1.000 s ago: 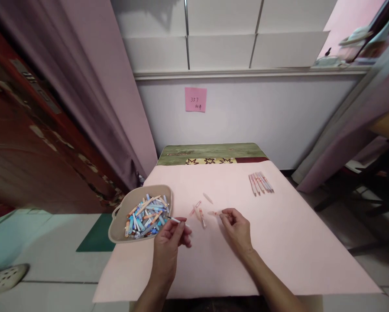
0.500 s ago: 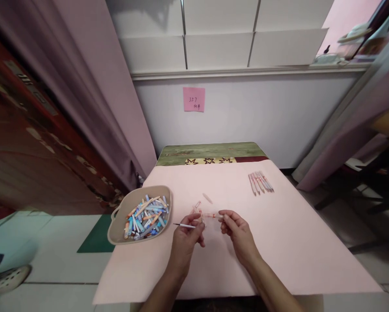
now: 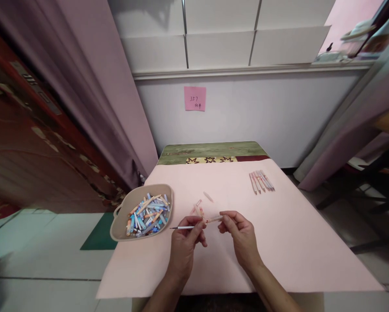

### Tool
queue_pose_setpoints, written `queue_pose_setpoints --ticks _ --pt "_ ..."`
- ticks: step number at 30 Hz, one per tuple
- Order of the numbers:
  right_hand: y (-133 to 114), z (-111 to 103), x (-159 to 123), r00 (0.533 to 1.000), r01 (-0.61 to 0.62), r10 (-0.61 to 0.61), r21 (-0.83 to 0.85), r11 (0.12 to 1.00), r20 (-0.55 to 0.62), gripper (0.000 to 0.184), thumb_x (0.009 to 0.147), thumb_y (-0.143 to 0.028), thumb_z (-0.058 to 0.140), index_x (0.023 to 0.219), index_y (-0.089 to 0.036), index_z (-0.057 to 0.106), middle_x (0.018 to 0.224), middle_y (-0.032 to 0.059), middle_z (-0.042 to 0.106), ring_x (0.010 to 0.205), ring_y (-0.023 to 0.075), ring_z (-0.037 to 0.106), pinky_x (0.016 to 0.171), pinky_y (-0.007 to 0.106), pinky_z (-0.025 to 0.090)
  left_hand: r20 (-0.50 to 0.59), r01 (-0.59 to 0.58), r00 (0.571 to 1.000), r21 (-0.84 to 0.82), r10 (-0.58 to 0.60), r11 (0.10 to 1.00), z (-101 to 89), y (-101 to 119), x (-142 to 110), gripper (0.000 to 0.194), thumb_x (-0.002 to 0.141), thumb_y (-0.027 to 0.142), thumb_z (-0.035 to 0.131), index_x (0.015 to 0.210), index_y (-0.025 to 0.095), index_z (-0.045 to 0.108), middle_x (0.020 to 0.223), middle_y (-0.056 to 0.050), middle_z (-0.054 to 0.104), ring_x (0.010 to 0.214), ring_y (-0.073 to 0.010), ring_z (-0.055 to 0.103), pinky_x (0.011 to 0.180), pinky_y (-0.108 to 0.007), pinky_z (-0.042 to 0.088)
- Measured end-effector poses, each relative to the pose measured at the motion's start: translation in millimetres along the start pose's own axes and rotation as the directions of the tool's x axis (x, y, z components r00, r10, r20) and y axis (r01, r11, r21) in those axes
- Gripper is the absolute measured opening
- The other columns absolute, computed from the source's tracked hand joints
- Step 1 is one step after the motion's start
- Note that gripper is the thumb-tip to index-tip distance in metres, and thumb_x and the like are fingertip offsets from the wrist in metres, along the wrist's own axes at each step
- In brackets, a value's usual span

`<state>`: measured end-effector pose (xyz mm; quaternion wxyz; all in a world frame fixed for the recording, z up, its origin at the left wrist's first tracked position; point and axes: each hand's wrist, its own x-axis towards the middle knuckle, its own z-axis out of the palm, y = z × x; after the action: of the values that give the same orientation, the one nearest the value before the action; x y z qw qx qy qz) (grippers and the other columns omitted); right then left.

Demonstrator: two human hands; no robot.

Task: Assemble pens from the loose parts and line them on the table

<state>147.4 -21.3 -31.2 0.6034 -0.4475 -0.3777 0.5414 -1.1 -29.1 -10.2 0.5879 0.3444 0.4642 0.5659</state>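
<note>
Between the fingers of my left hand point(image 3: 185, 245) is a thin white pen refill point(image 3: 183, 227), its dark tip pointing left toward the basket. My right hand point(image 3: 242, 234) pinches the right end of a pale pen barrel point(image 3: 214, 219) with red marks. The barrel's other end meets my left fingertips; its exact contact there is partly hidden. Just beyond my left hand lie a few loose pale pen parts point(image 3: 198, 207) with reddish print. A slim whitish piece point(image 3: 208, 196) rests a bit farther back. Both hands are closed, above the pink table cover point(image 3: 227, 268).
At the left, a beige basket point(image 3: 116, 232) holds many blue, white and orange pen parts point(image 3: 150, 212). Several pens point(image 3: 261, 182) lie side by side at the back right. A pink note point(image 3: 195, 99) is stuck to the wall behind the table.
My left fingertips and the pen barrel have come together, and the barrel now slants up to the right. The shoe at the far left has mostly left the view.
</note>
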Motion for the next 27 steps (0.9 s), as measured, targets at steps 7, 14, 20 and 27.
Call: queue_pose_setpoints --ticks 7,14,20,27 --pt "0.3 -2.2 2.2 0.998 -0.06 0.06 0.0 0.998 0.021 0.033 0.079 -0.043 0.07 0.1 -0.019 0.065 0.072 0.0012 0.066 0.068 0.0155 0.063 0.066 0.028 0.051 -0.021 0.016 1.0 0.042 -0.015 0.999 -3.8 -6.1 1.8 0.023 0.072 0.03 0.072 0.084 0.014 0.061 0.064 0.001 0.061 0.048 -0.0085 0.052 0.044 -0.022 0.044" --pt "16.5 -12.2 12.3 0.996 -0.081 0.084 -0.117 0.99 0.02 0.031 0.074 -0.044 0.071 0.089 -0.017 0.066 0.066 0.0 0.063 0.059 0.0138 0.058 0.059 0.026 0.047 -0.083 0.039 0.996 -0.014 -0.04 0.999 -7.4 -9.2 4.3 0.036 0.068 0.027 0.076 0.096 0.015 0.057 0.069 0.002 0.063 0.05 -0.0083 0.055 0.049 -0.023 0.048" --pt "42.4 -23.0 35.0 0.981 0.031 -0.169 -0.78 0.625 -0.096 0.015 0.079 -0.037 0.059 0.083 -0.023 0.065 0.067 -0.0005 0.064 0.061 0.0173 0.057 0.059 0.027 0.039 -0.172 -0.015 0.985 -0.162 -0.014 0.987 -16.4 -5.5 0.9 0.031 0.073 0.032 0.072 0.089 0.019 0.048 0.081 -0.003 0.069 0.062 -0.0134 0.063 0.062 -0.033 0.055" --pt "45.2 -16.2 48.7 0.974 0.194 -0.18 -0.927 0.321 0.141 0.019 0.083 -0.033 0.058 0.097 -0.023 0.066 0.09 0.0051 0.068 0.086 0.0211 0.059 0.078 0.031 0.039 -0.157 0.121 0.98 -0.033 -0.125 0.992 -30.8 -3.4 -3.8 0.031 0.07 0.033 0.075 0.083 0.016 0.053 0.08 -0.005 0.071 0.046 -0.0081 0.053 0.044 -0.024 0.047"
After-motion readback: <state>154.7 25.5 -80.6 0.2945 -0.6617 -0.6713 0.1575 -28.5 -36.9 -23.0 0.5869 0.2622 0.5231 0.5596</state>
